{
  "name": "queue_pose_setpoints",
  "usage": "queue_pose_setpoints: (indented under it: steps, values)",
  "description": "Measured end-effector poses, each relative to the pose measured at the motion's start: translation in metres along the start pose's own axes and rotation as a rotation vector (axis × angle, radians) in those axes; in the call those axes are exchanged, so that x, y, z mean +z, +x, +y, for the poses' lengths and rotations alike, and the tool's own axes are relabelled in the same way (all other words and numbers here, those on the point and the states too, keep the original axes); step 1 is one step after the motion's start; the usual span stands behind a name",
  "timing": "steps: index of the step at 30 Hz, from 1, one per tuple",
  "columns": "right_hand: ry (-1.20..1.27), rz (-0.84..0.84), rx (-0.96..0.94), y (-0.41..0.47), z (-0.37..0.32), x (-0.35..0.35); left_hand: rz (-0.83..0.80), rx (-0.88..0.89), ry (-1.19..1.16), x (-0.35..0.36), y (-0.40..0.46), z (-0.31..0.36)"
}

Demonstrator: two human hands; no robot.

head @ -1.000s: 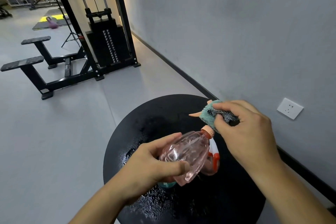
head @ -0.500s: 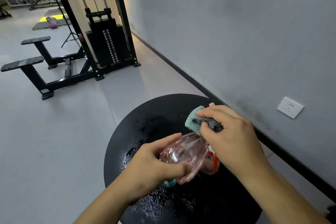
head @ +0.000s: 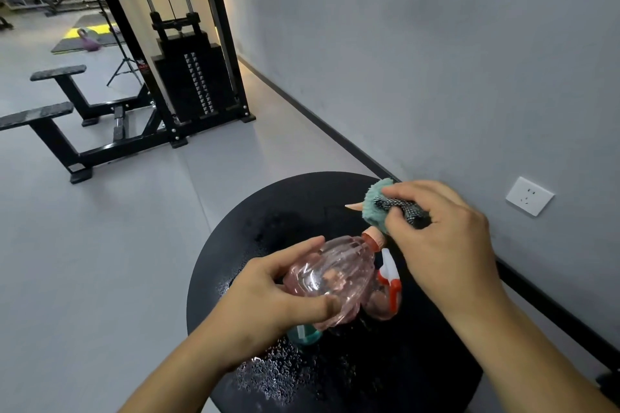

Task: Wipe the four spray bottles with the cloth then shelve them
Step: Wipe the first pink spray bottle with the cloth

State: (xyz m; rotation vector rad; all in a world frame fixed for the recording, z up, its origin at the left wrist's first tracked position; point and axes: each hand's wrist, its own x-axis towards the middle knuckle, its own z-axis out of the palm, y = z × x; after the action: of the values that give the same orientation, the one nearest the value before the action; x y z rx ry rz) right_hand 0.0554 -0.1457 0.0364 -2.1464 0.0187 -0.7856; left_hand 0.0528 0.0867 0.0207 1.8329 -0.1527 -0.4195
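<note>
1. The left hand [head: 268, 298] is gripping a clear pink spray bottle [head: 330, 278], thumb and fingers curled round its ribbed body, and is holding it tilted above the round black table [head: 235, 265].
2. The bottle is see-through with moulded ridges; its peach-coloured neck collar [head: 373, 240] is pointing up and away, toward the right hand.
3. The right hand [head: 443, 245] is clutching a teal cloth [head: 375, 208], fingers bunched round it, and is pressing it over the bottle's spray head; a grey checked patch is showing on the cloth between the fingers.
4. A peach nozzle tip [head: 354, 207] is sticking out from the cloth on its left side.
5. A second pinkish bottle with a red and white trigger [head: 391, 281] is lying on the table just behind the held one, partly hidden by it.
6. A teal bottle part [head: 303, 335] is peeking out beneath the left hand; how it lies cannot be made out.
7. Water droplets [head: 275, 375] are glistening on the table's near side.
</note>
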Motion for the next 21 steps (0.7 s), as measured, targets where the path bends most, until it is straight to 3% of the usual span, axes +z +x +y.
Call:
queue_pose_setpoints:
  steps: [5,12,17,21]
  values:
    - [0.048,-0.128,-0.015,-0.008,-0.006,0.008,-0.003,0.000,-0.008,0.001,0.000,-0.003]
    - [-0.019,0.131,-0.014,0.006,0.007,-0.010,0.046,0.021,-0.046,-0.008,0.004,-0.007]
    - [-0.030,-0.026,0.051,0.003,0.011,-0.005,0.049,0.043,-0.157,-0.009,0.004,-0.005]
    - [-0.048,-0.035,0.094,0.003,0.011,-0.001,0.067,0.041,-0.214,-0.016,0.006,-0.008]
